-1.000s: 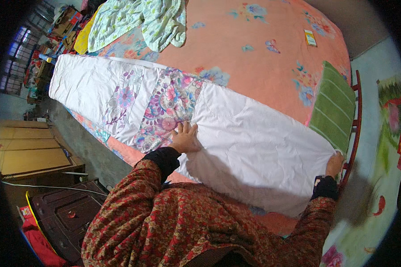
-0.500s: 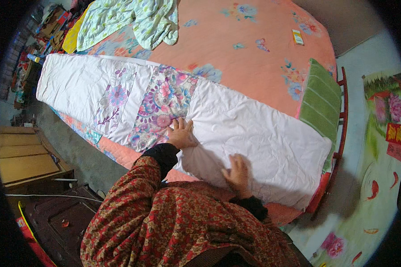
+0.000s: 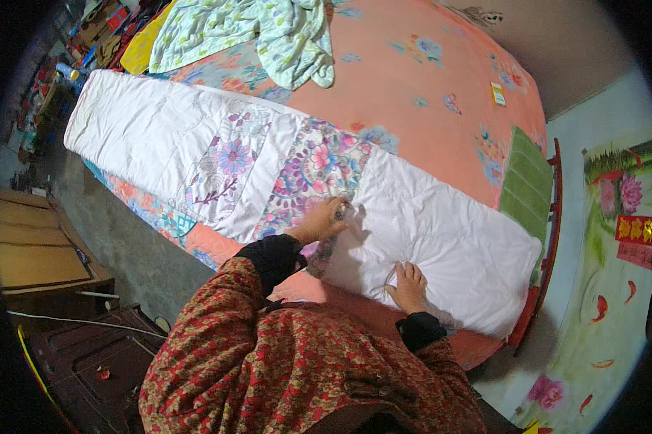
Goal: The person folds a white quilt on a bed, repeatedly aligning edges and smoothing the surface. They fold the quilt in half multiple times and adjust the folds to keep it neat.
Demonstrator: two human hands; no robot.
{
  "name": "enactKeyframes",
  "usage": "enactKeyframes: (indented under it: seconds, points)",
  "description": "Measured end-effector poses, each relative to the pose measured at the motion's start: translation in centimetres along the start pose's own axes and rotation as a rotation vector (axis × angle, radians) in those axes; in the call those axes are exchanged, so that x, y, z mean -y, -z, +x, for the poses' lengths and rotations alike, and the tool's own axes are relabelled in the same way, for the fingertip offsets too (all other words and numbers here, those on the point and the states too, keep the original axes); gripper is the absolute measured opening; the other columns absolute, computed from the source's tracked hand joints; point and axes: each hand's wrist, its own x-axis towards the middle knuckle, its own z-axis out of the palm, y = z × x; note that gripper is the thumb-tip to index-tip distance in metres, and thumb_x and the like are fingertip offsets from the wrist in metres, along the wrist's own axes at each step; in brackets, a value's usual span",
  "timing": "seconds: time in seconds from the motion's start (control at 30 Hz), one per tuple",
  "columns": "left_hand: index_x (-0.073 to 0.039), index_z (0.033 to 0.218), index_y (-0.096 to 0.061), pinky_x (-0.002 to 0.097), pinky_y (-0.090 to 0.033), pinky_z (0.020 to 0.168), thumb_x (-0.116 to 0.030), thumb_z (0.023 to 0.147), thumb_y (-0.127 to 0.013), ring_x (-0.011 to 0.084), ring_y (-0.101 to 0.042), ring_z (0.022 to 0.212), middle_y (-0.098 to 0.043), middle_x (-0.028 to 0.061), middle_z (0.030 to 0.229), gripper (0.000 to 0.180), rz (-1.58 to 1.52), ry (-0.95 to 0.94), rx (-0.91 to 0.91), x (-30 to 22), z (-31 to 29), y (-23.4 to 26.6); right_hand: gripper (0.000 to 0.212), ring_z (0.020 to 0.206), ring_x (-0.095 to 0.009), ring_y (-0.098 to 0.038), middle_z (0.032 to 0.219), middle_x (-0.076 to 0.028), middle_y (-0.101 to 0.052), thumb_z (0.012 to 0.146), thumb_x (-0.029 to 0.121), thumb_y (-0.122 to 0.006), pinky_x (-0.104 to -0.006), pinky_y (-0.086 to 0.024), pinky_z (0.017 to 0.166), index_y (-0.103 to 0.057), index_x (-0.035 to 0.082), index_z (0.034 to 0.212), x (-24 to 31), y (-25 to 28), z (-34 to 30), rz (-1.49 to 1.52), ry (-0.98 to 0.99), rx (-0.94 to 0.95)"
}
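Observation:
A long folded quilt (image 3: 442, 224), white with a purple and pink floral band, lies across the bed. My left hand (image 3: 324, 220) is at the seam where the floral band meets the plain white part. Its fingers are curled together on a pinch of the fabric, with small creases around them. To the right, my right hand (image 3: 411, 288) rests flat on the white part near the close edge, fingers stretched out. Shallow wrinkles run across the cloth between and beyond my hands.
Peach floral bedding (image 3: 413, 101) covers the bed. A white blanket with green spots (image 3: 290, 43) lies at the far left, a green striped towel (image 3: 523, 184) at the right by the red bed rail (image 3: 555, 195). A small yellow-white packet (image 3: 497, 94) lies farther back. A wooden cabinet (image 3: 40, 242) stands left.
My left hand has gone from lying flat with spread fingers to closing on the quilt's fabric. My right hand, blurred before, now lies still and flat on it. The view has shifted slightly.

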Motion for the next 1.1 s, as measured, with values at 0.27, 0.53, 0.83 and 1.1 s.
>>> enactKeyframes:
  seconds: [0.27,0.53,0.83,1.1]
  points:
    - [-0.005,0.136,-0.034,0.0540,-0.020,0.106,-0.046,0.083,-0.056,0.0459,-0.024,0.131,-0.027,0.0261,0.142,0.070,0.396,0.118,-0.345,6.8,-9.8,8.4,0.058,0.119,-0.032,-0.040,0.120,-0.012,-0.046,0.075,0.032,-0.067,-0.0481,-0.033,0.096,-0.046,0.011,0.125,2.7,1.2,1.2,-0.137,-0.190,0.120]
    - [-0.010,0.138,-0.034,0.0557,-0.014,0.107,-0.051,0.082,-0.054,0.0411,-0.018,0.135,-0.026,0.0217,0.144,0.073,0.551,0.292,-0.183,11.7,-14.6,10.0,0.067,0.126,-0.040,-0.033,0.137,-0.022,-0.037,0.078,0.035,-0.060,-0.0529,-0.026,0.103,-0.039,0.002,0.133,12.0,-2.0,0.0,0.075,-0.312,-0.082]
    - [-0.008,0.138,-0.034,0.0584,-0.013,0.106,-0.053,0.083,-0.050,0.0426,-0.019,0.134,-0.027,0.0231,0.144,0.073,0.562,0.327,-0.131,13.0,-13.5,9.0,0.073,0.126,-0.040,-0.027,0.136,-0.018,-0.033,0.077,0.040,-0.063,-0.0558,-0.026,0.101,-0.036,0.006,0.135,13.5,-2.4,0.8,0.089,-0.324,0.071]
    - [-0.007,0.141,-0.030,0.0573,-0.014,0.107,-0.055,0.087,-0.044,0.0396,-0.019,0.136,-0.027,0.0197,0.146,0.074,0.511,0.388,-0.008,11.5,-16.9,8.5,0.069,0.125,-0.039,-0.027,0.134,-0.017,-0.034,0.078,0.040,-0.064,-0.0562,-0.025,0.099,-0.036,0.008,0.133,13.6,-2.6,0.3,0.179,-0.328,-0.038]
